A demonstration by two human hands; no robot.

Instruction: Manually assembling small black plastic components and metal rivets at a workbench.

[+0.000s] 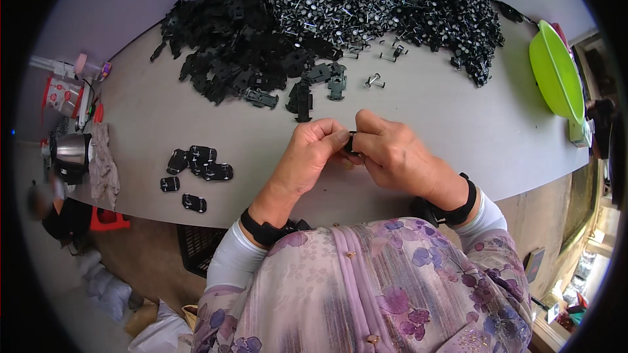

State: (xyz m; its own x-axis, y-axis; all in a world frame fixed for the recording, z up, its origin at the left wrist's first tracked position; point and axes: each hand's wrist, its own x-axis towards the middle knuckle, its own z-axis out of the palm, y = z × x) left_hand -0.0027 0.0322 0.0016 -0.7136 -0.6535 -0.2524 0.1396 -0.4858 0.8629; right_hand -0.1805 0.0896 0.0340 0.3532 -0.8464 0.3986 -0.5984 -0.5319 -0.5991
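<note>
In front of my chest, above the table's near half, both hands meet around a small black part [352, 144]. The fingers of my left hand [313, 151] are closed on one side of it, thumb on top. My right hand [396, 153] has its fingers curled tightly over the other side. Most of the part is hidden, so its exact kind cannot be made out. Just beyond my hands lie several black toy-car chassis plates [301, 100] and a loose wheel-and-axle piece [375, 81]. Several small chassis with axles fitted [212, 163] sit left of my left hand.
At the table's back are heaps of black chassis plates [222, 36], silvery wheel axles [330, 0] and black wheel pieces [445, 10]. A lime-green basin [556, 72] leans at the right edge. A crumpled cloth [103, 163] and steel pot [72, 149] are leftmost, with another person [64, 221] beyond.
</note>
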